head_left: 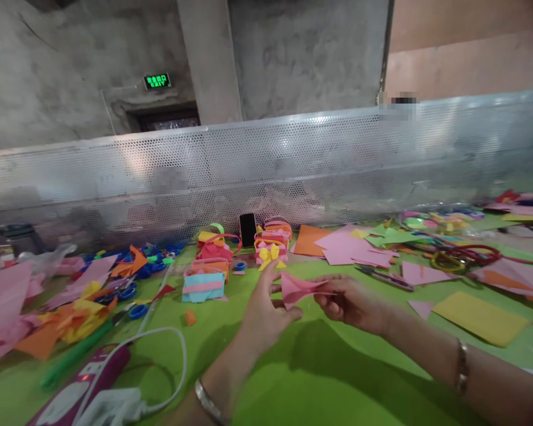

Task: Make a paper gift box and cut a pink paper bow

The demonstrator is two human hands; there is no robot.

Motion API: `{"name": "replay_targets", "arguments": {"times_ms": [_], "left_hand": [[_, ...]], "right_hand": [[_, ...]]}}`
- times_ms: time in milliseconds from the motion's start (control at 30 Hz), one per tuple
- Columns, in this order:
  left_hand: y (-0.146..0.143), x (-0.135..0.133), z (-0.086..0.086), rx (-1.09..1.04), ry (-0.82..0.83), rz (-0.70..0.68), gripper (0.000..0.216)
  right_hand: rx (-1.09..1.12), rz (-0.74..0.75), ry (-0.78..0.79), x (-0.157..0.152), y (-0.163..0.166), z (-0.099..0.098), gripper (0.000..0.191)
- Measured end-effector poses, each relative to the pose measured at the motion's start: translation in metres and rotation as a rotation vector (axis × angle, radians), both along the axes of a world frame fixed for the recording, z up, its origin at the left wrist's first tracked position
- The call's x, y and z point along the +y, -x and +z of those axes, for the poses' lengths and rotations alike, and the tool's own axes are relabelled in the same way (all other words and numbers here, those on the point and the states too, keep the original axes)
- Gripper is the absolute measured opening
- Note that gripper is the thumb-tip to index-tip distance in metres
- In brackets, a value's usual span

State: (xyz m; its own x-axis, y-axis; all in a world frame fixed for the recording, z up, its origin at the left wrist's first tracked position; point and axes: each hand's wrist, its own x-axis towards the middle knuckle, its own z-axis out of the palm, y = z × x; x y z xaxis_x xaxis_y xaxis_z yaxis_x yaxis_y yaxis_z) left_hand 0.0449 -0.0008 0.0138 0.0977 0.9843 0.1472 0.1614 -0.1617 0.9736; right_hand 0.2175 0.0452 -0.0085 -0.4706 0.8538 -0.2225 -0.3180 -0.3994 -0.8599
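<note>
A piece of folded pink paper (298, 289) is held up between my hands, above the green tabletop (311, 378). My left hand (266, 307) grips its left side, thumb below and fingers behind. On the other side, my right hand (353, 302) pinches the narrow right end between thumb and fingers. Just behind the hands stand small paper handbags, among them a pink one with a yellow bow (269, 255). A light blue paper bag with a pink band (203, 287) is left of my left hand.
A purple power strip (89, 378) with a white plug and cable lies front left, beside a green-handled tool (77, 355). Paper scraps, blue tape rolls (137, 311), scissors (384, 277) and yellow paper (482, 318) lie around. A phone (247, 230) leans near the perforated metal barrier (257, 160).
</note>
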Motion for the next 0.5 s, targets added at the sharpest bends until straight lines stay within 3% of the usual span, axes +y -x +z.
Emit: {"name": "replay_targets", "arguments": {"times_ms": [100,233,367,433,500], "left_hand": [[0.0,0.001,-0.001,0.001,-0.011,-0.022,0.07],[0.0,0.005,-0.004,0.017,-0.017,0.103,0.048],[0.001,0.009,-0.006,0.036,-0.021,0.21,0.039],[0.001,0.01,-0.006,0.048,-0.044,0.222,0.036],[0.001,0.009,-0.006,0.065,-0.065,0.224,0.032]], "right_hand": [[-0.03,0.026,-0.014,0.0,0.001,-0.002,0.01],[-0.097,0.109,-0.055,0.002,-0.002,-0.004,0.024],[-0.064,0.171,-0.332,-0.003,-0.003,-0.002,0.04],[-0.133,0.095,-0.493,-0.006,-0.001,-0.003,0.045],[-0.272,-0.019,-0.579,-0.008,0.003,-0.005,0.038]]}}
